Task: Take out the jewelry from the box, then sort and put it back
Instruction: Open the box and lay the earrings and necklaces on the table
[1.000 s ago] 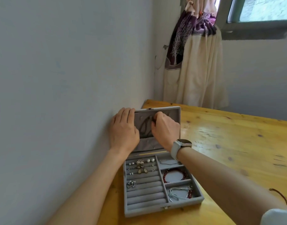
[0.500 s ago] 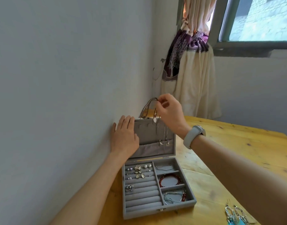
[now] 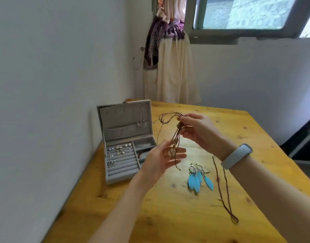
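Brown cord necklace [image 3: 174,137], one item, hangs above the yellow wooden table [image 3: 238,130]. Right hand [image 3: 198,130] pinches its upper loops; left hand [image 3: 161,160] is relaxed, fingers straight under the dangling ends. On the table: two blue feather earrings [image 3: 199,179] and one dark red braided cord [image 3: 224,190]. One grey velvet jewelry box [image 3: 122,137] stands open, small earrings in its ring rolls, one silver chain in its lid.
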A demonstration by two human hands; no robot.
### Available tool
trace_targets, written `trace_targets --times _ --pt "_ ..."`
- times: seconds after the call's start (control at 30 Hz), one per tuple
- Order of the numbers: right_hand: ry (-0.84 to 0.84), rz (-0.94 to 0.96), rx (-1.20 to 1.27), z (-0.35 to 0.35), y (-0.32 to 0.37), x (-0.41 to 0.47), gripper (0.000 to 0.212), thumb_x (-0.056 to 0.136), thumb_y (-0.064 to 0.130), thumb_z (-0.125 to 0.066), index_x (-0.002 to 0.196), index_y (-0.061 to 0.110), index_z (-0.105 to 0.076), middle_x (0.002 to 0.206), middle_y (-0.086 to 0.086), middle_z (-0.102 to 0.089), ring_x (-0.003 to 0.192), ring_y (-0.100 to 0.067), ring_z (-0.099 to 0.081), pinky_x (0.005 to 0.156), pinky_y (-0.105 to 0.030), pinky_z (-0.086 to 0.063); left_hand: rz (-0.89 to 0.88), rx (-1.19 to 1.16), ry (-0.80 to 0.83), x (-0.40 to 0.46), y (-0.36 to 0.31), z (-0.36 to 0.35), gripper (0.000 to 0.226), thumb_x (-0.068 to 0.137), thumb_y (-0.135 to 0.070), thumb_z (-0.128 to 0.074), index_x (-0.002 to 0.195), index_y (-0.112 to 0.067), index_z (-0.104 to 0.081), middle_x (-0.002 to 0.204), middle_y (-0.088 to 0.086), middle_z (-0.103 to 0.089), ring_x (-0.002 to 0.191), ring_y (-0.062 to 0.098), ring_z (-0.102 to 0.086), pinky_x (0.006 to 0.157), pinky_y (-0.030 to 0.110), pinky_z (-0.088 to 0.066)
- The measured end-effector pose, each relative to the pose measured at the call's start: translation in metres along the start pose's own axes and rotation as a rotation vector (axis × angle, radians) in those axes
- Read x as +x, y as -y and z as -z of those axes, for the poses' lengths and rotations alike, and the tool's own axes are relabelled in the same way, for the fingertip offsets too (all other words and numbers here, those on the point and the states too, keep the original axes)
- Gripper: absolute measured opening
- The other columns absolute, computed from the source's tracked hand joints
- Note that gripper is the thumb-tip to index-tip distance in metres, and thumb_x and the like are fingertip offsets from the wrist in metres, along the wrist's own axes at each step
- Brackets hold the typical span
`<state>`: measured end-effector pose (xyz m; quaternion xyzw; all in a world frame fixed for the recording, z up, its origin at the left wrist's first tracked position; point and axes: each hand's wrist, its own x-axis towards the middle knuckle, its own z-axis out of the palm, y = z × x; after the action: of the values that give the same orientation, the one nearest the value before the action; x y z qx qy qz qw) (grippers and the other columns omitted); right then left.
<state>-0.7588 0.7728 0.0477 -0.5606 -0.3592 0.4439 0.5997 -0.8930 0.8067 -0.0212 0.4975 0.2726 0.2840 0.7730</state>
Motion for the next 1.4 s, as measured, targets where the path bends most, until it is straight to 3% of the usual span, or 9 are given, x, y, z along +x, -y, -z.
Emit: trace_targets --times 0.17,0.47,0.7,0.9,1.03,1.1,1.17,1.27,1.4 --pt "-0.198 -0.226 0.015 0.093 -0.046 -0.05 0.01 0.088 0.012 -0.053 0.078 0.011 -0.055 0.07 -0.005 -0.06 0.047 -0.011 -0.049 0.036 -0.015 -0.036 0.166 -0.006 0.023 -0.025 0.06 -0.052 0.019 0.093 -0.006 -0.046 0.092 -0.009 -0.065 0.071 0.003 -0.065 0.06 0.014 -0.062 0.059 0.026 -0.051" --pt "-0.665 -0.284 0.139 0.209 -0.095 -0.114 0.01 0.089 0.009 -0.053 0.08 0.006 -0.054 0.069 -0.008 -0.054 0.053 -0.013 -0.044 0.035 -0.014 -0.039 0.337 0.385 -0.017 -0.045 0.13 -0.09 0.021 0.096 -0.006 -0.037 0.104 -0.005 -0.056 0.073 0.007 -0.061 0.052 0.009 -0.06 0.051 0.018 -0.05" --pt "-0.777 -0.229 -0.056 0.248 -0.109 -0.106 0.012 0.09 0.011 -0.054 0.098 0.005 -0.059 0.072 -0.005 -0.055 0.055 -0.013 -0.05 0.042 -0.013 -0.047 0.276 0.726 0.077 -0.041 0.142 -0.108 0.016 0.096 -0.015 -0.038 0.095 -0.013 -0.054 0.082 0.005 -0.07 0.06 0.011 -0.059 0.057 0.02 -0.048" --pt "-0.692 -0.135 -0.201 0.258 -0.1 -0.054 0.025 0.089 0.004 -0.051 0.111 -0.006 -0.057 0.074 -0.007 -0.057 0.062 -0.013 -0.052 0.061 -0.021 -0.05 -0.025 1.14 0.265 -0.023 0.153 -0.143 0.018 0.095 -0.023 -0.043 0.095 -0.016 -0.059 0.087 -0.003 -0.07 0.068 0.002 -0.055 0.066 0.019 -0.045" --pt "-0.409 -0.144 -0.438 0.26 -0.102 -0.028 0.046 0.091 0.007 -0.047 0.136 0.008 -0.037 0.122 -0.006 -0.052 0.1 -0.022 -0.057 0.084 -0.032 -0.049 -0.153 1.359 0.175 -0.003 0.163 -0.156 0.023 0.094 -0.028 -0.046 0.104 -0.018 -0.063 0.1 -0.001 -0.062 0.098 0.015 -0.053 0.087 0.03 -0.044" --pt "-0.293 -0.139 -0.743 0.262 -0.11 -0.024 0.048 0.093 0.012 -0.043 0.14 0.014 -0.032 0.128 0.002 -0.049 0.109 -0.016 -0.052 0.097 -0.033 -0.04 -0.201 1.457 0.13 0.003 0.167 -0.154 0.025 0.093 -0.03 -0.046 0.111 -0.019 -0.061 0.107 0.0 -0.055 0.104 0.015 -0.046 0.091 0.028 -0.037" --pt "-0.271 -0.061 -0.947 0.265 -0.125 -0.027 0.045 0.094 0.013 -0.039 0.139 0.015 -0.034 0.145 -0.003 -0.035 0.13 -0.018 -0.037 0.108 -0.034 -0.027 -0.282 1.514 0.108 0.004 0.17 -0.147 0.027 0.092 -0.028 -0.048 0.115 -0.019 -0.058 0.111 0.001 -0.053 0.107 0.017 -0.045 0.091 0.029 -0.035" --pt "-0.228 0.024 -1.072 0.263 -0.147 -0.04 0.043 0.095 0.015 -0.037 0.138 0.017 -0.035 0.151 0.0 -0.024 0.138 -0.017 -0.023 0.113 -0.035 -0.019 -0.486 1.571 0.171 0.002 0.176 -0.137 0.029 0.086 -0.025 -0.045 0.11 -0.018 -0.061 0.107 0.001 -0.061 0.099 0.02 -0.056 0.08 0.035 -0.043" --pt "-0.001 -0.08 -1.4 0.26 -0.172 -0.047 0.05 0.098 0.031 -0.023 0.145 0.019 -0.011 0.155 0.003 -0.003 0.142 -0.011 0.0 0.115 -0.047 0.001 -0.615 1.67 0.285 -0.003 0.181 -0.136 0.035 0.083 -0.028 -0.035 0.096 -0.02 -0.066 0.089 -0.005 -0.065 0.085 0.016 -0.06 0.069 0.029 -0.044"
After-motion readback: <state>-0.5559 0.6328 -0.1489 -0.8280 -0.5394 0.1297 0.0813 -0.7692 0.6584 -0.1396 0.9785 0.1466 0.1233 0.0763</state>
